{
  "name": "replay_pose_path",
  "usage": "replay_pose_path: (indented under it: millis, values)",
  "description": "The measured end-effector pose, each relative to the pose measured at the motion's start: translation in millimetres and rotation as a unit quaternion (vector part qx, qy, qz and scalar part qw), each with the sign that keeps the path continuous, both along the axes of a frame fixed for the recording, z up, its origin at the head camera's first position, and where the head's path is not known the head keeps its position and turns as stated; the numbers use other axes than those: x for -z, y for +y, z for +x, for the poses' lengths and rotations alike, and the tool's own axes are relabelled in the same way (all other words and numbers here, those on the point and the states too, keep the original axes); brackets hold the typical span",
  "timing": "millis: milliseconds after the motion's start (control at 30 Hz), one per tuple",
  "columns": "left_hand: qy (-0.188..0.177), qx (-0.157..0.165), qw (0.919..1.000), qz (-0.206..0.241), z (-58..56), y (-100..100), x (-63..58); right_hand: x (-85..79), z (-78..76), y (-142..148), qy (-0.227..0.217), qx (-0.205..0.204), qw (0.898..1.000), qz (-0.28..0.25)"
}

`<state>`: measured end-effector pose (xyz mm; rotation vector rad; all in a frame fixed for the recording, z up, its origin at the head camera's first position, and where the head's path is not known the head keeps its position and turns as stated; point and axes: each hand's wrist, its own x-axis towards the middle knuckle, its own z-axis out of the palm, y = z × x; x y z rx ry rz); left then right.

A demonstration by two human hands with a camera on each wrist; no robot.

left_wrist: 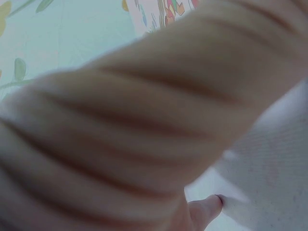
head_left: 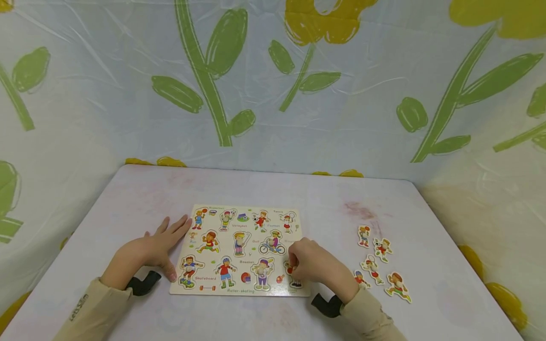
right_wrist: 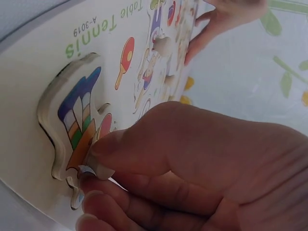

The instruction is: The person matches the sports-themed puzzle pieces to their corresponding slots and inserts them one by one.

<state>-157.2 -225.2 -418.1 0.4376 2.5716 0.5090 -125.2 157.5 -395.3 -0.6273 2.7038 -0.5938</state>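
Note:
A wooden sports puzzle board (head_left: 232,279) lies flat on the table, with cartoon athletes set across it. My right hand (head_left: 313,260) is over its lower right corner. In the right wrist view, the thumb and index finger pinch the small knob of the table tennis piece (right_wrist: 79,122). That piece sits at its matching outline, slightly raised and tilted on the board. My left hand (head_left: 151,251) is spread along the board's left edge, its fingertips at the edge and its thumb near the lower left corner. The left wrist view is mostly blocked by a blurred wrist.
Several loose picture pieces lie to the right of the board, among them a runner (head_left: 398,286), a tennis player (head_left: 372,269) and a footballer (head_left: 383,248). The pale table (head_left: 256,187) ends at a flower-printed cloth (head_left: 362,123) behind and at both sides.

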Motion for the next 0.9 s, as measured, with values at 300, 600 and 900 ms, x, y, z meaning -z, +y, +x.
replay_pose_path:
  millis: [300, 600, 900]
  values:
    - [-0.002, 0.002, 1.0, 0.003, -0.7, -0.3, 0.7, 2.1, 0.1, -0.2, 0.007, -0.006, 1.0, 0.002]
    - [-0.004, 0.002, 1.0, 0.003, -1.1, -0.8, -0.3, 4.5, -1.7, -0.6, 0.005, -0.003, 1.0, -0.004]
    - [-0.003, 0.007, 0.9999, 0.008, -0.8, -1.2, -0.4, 5.7, -0.9, -1.2, 0.006, 0.002, 1.0, -0.018]
